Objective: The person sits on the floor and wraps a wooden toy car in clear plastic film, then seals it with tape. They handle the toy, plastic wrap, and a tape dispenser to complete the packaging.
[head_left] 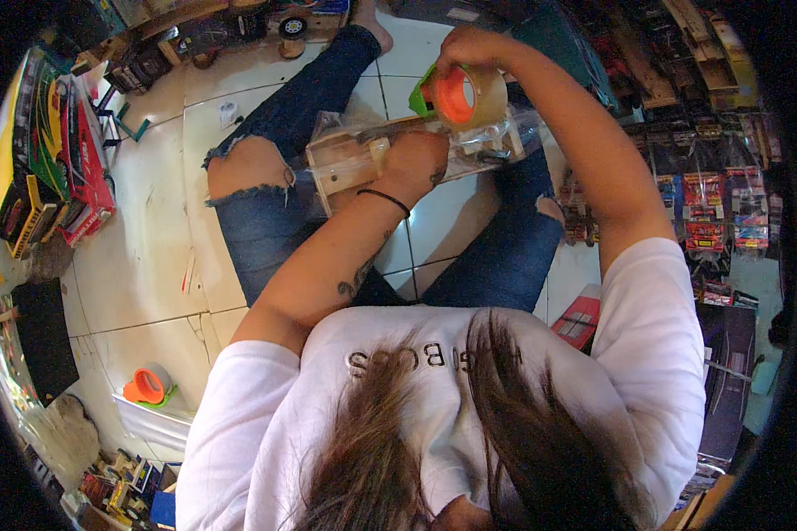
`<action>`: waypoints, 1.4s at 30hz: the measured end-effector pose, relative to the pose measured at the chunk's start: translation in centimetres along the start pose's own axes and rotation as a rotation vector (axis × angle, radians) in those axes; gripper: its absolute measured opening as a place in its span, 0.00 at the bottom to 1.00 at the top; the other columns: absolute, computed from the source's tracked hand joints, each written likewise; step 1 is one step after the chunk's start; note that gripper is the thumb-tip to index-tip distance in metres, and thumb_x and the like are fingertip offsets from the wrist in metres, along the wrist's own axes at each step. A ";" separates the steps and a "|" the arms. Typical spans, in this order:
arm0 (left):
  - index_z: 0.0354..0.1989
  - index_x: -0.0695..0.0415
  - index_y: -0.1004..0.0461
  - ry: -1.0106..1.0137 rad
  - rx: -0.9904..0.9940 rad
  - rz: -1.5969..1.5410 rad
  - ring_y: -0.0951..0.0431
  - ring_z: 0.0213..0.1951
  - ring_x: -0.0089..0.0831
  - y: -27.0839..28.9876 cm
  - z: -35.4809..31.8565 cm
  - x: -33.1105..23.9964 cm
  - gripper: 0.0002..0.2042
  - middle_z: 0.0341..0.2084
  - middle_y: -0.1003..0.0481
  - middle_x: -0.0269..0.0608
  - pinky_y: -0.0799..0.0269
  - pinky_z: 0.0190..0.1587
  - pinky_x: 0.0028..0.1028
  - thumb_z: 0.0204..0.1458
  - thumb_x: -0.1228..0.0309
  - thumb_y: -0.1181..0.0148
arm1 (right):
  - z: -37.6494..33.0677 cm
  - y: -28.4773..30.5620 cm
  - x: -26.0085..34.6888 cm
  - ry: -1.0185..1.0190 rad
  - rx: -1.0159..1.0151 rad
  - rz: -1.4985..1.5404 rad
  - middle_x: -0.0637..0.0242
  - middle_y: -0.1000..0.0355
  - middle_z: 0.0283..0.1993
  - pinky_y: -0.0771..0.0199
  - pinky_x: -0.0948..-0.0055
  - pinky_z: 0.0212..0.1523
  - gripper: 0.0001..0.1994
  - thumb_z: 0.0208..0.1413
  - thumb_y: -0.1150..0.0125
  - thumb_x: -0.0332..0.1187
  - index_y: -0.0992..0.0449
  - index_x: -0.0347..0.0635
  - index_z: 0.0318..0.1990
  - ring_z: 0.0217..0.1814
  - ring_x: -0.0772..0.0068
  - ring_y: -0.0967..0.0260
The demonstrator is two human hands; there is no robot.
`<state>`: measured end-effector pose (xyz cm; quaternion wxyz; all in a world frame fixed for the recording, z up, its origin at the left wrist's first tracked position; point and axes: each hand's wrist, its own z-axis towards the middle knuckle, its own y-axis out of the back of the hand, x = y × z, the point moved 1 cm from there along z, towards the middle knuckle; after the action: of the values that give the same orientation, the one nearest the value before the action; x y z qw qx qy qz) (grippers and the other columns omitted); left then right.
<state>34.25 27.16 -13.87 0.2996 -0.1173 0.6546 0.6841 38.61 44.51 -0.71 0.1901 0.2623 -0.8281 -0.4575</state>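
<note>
seated on a tiled floor (142,230), legs in torn jeans stretched out, with a clear-wrapped wooden piece (354,159) laid across the lap so both hands can get at it. left hand (416,164) closed down over the middle of the piece, fingers curled around it, apparently pinning it against the thigh to keep it from sliding. black band (385,199) on that wrist. right hand (469,49) gripping a tape dispenser (460,96) from above, orange core and green frame showing, brown roll pressed to the top of the wrapped piece just beside the left hand; held low and tilted, probably so the tape meets the plastic flat. wrap looks loose and crinkled at the right end, past the dispenser.

second tape dispenser (150,387) resting well apart on the floor at lower left, on a pale ledge. long toy boxes (44,168) in red, yellow and green stacked along the left. packaged small toys (717,208) spread in rows on the right, near the right knee. loose wheel (292,26) and clutter beyond the feet. small items in boxes at the lower left corner, too small to tell.
</note>
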 end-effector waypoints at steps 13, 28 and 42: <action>0.34 0.63 0.24 -0.028 -0.016 -0.026 0.22 0.37 0.50 0.6 -0.6 -0.7 0.10 0.33 0.23 0.57 0.25 0.41 0.43 0.46 0.74 0.49 | -6.8 -1.6 2.4 -0.127 -0.084 -0.152 0.50 0.26 0.45 0.26 0.59 0.46 0.25 0.36 0.32 0.48 0.20 0.39 0.39 0.42 0.49 0.25; 0.29 0.66 0.24 -0.016 0.121 0.017 0.22 0.36 0.51 2.1 -0.7 -0.6 0.11 0.32 0.24 0.59 0.26 0.39 0.43 0.45 0.71 0.50 | -25.6 -17.7 4.8 -0.160 -0.833 0.456 0.54 0.32 0.42 0.29 0.65 0.46 0.21 0.38 0.35 0.31 0.25 0.36 0.45 0.44 0.52 0.30; 0.23 0.66 0.29 -0.211 0.102 0.027 0.26 0.31 0.57 0.4 0.5 1.7 0.08 0.24 0.28 0.62 0.30 0.36 0.46 0.43 0.72 0.50 | -20.4 -22.6 6.1 -0.318 -0.300 0.368 0.54 0.33 0.46 0.28 0.59 0.45 0.22 0.39 0.34 0.34 0.25 0.38 0.45 0.45 0.49 0.30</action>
<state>32.80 28.07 -14.42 0.3629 -0.0204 0.6549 0.6625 51.02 17.31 -9.25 0.1746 0.0014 -0.8042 -0.5681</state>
